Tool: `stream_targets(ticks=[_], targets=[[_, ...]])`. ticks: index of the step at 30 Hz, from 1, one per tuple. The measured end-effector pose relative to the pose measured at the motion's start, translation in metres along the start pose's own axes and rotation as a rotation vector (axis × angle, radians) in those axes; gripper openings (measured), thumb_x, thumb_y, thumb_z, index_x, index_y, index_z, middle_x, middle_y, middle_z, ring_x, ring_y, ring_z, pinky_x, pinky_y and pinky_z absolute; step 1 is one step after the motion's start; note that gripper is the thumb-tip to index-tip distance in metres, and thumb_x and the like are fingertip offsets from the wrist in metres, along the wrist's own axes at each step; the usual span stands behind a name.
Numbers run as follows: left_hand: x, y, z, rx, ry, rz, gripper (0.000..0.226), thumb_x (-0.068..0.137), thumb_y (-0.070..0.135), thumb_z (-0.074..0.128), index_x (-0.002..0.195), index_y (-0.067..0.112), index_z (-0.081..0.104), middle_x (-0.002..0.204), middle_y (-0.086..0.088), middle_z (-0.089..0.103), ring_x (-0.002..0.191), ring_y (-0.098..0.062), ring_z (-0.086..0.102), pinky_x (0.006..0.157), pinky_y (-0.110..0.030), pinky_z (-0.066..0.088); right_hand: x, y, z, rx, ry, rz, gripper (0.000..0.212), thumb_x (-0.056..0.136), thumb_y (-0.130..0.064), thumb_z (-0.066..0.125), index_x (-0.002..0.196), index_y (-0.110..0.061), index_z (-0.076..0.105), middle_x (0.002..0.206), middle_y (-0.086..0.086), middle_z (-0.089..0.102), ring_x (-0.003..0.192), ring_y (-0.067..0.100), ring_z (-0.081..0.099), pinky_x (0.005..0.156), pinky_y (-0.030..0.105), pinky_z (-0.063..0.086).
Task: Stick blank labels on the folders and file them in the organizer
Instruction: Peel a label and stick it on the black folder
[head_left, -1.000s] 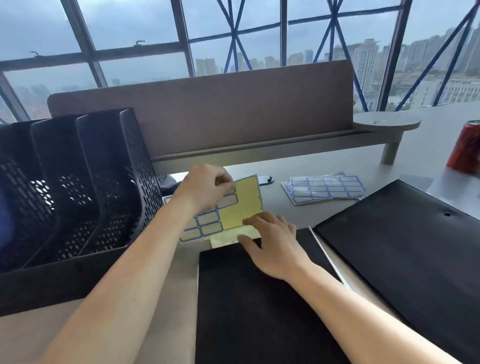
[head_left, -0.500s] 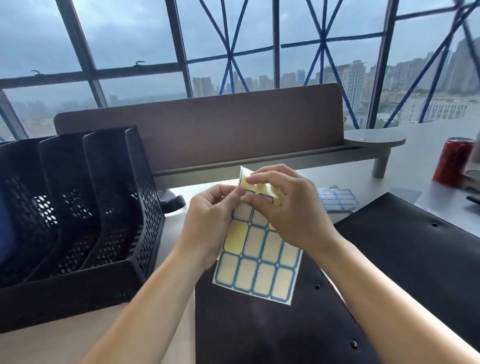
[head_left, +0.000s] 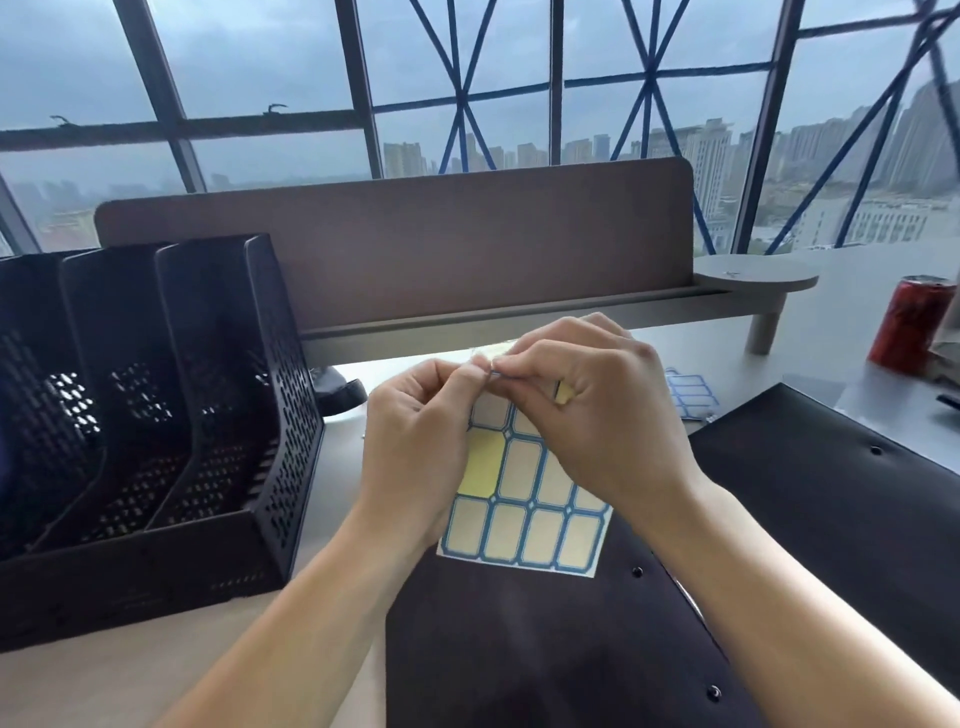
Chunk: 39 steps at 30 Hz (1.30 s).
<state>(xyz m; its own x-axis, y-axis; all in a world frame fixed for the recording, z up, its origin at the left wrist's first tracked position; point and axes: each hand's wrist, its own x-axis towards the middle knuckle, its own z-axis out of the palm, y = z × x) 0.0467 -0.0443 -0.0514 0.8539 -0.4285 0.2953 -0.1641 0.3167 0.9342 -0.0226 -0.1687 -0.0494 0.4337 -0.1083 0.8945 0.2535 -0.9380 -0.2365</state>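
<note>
The desk (head_left: 130, 675) carries a black mesh organizer (head_left: 156, 441) at left, with three slots. Two black folders lie flat: one (head_left: 519, 649) straight ahead and one (head_left: 831, 493) to its right.

Both forearms reach in over the near folder and meet above its far end. The left hand (head_left: 415, 441) is curled, thumb and forefinger pinching the top edge of a label sheet (head_left: 524, 530). The right hand (head_left: 597, 426) arches over from the other side, its fingertips pinching the same edge, touching the left hand's. Whether a label is lifted there, I cannot tell.

The sheet hangs from the hands, tilted, its lower edge over the near folder. It shows a grid of blank labels bordered in blue, four along the bottom row. One cell at the left is bare yellow backing.
</note>
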Motion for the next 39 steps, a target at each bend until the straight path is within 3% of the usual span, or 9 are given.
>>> stream_targets(ticks=[3,6,12,15,20,23,28,34,39], targets=[[0.001,-0.002,0.001,-0.138,0.025,-0.060,0.022,0.085,0.015,0.064,0.087,-0.006,0.068,0.081,-0.015,0.055,0.066,-0.022,0.052,0.064,-0.035,0.049,-0.004,-0.002,0.006,-0.100,0.082,-0.097,0.008,0.085,-0.025,0.078,0.085,-0.017,0.079,0.090,-0.007,0.073,0.088,0.022,0.065,0.079,0.044,0.050],[0.001,0.001,0.002,-0.216,-0.015,-0.114,0.010,0.090,0.003,0.054,0.093,-0.001,0.063,0.063,-0.008,0.052,0.047,-0.010,0.051,0.045,-0.020,0.046,-0.007,-0.001,0.014,-0.095,0.155,-0.185,0.009,0.086,-0.022,0.077,0.078,-0.017,0.080,0.090,-0.007,0.074,0.087,0.026,0.065,0.079,0.044,0.048],[0.015,-0.001,-0.012,-0.169,0.136,-0.070,0.027,0.094,0.012,0.061,0.068,0.009,0.056,0.068,-0.010,0.051,0.057,-0.021,0.050,0.058,-0.027,0.048,-0.011,0.003,0.019,0.047,0.014,-0.190,0.010,0.083,-0.025,0.077,0.076,-0.019,0.079,0.094,-0.005,0.072,0.093,0.023,0.059,0.079,0.046,0.047],[0.029,-0.011,-0.026,-0.043,0.266,0.011,0.033,0.093,0.024,0.065,0.062,0.019,0.056,0.061,-0.007,0.046,0.057,-0.022,0.039,0.057,-0.036,0.037,-0.005,-0.009,0.009,0.311,-0.054,0.008,0.004,0.081,-0.022,0.079,0.078,-0.023,0.076,0.088,-0.011,0.073,0.091,0.013,0.064,0.082,0.034,0.050],[0.051,-0.026,-0.050,-0.106,0.309,-0.142,0.006,0.094,0.012,0.063,0.091,0.017,0.066,0.074,-0.003,0.069,0.065,-0.018,0.062,0.062,-0.031,0.054,0.003,-0.010,0.003,0.669,-0.065,0.513,0.019,0.082,-0.008,0.076,0.076,-0.025,0.071,0.071,-0.006,0.073,0.066,0.012,0.066,0.065,0.025,0.053],[0.055,-0.035,-0.052,-0.228,0.302,-0.182,0.026,0.092,-0.006,0.057,0.110,0.013,0.059,0.080,-0.003,0.071,0.061,-0.011,0.068,0.055,-0.023,0.055,0.001,-0.006,0.007,0.699,-0.130,0.685,0.013,0.085,-0.009,0.074,0.080,-0.020,0.069,0.068,-0.001,0.072,0.065,0.013,0.065,0.065,0.022,0.051],[0.062,-0.057,-0.063,-0.264,0.361,-0.217,0.022,0.093,-0.007,0.057,0.091,0.014,0.065,0.083,-0.003,0.070,0.063,-0.007,0.067,0.060,-0.018,0.055,-0.002,0.002,0.011,0.661,-0.228,0.785,0.007,0.090,-0.009,0.069,0.090,-0.016,0.071,0.079,0.003,0.076,0.062,0.011,0.066,0.063,0.021,0.052],[0.066,-0.092,-0.083,-0.091,0.412,-0.256,0.034,0.095,-0.005,0.055,0.122,0.012,0.067,0.102,-0.003,0.068,0.086,-0.011,0.063,0.072,-0.018,0.050,-0.006,0.009,0.014,0.723,-0.339,0.946,0.014,0.097,-0.012,0.059,0.099,-0.020,0.070,0.091,0.002,0.078,0.060,0.015,0.066,0.068,0.029,0.050],[0.071,-0.093,-0.088,0.028,0.259,-0.466,0.030,0.092,-0.010,0.055,0.113,0.008,0.068,0.088,-0.006,0.068,0.069,-0.011,0.061,0.053,-0.015,0.047,-0.006,0.012,0.017,0.734,-0.342,0.966,0.016,0.097,-0.012,0.060,0.102,-0.022,0.070,0.095,0.003,0.077,0.064,0.015,0.068,0.070,0.029,0.051]])
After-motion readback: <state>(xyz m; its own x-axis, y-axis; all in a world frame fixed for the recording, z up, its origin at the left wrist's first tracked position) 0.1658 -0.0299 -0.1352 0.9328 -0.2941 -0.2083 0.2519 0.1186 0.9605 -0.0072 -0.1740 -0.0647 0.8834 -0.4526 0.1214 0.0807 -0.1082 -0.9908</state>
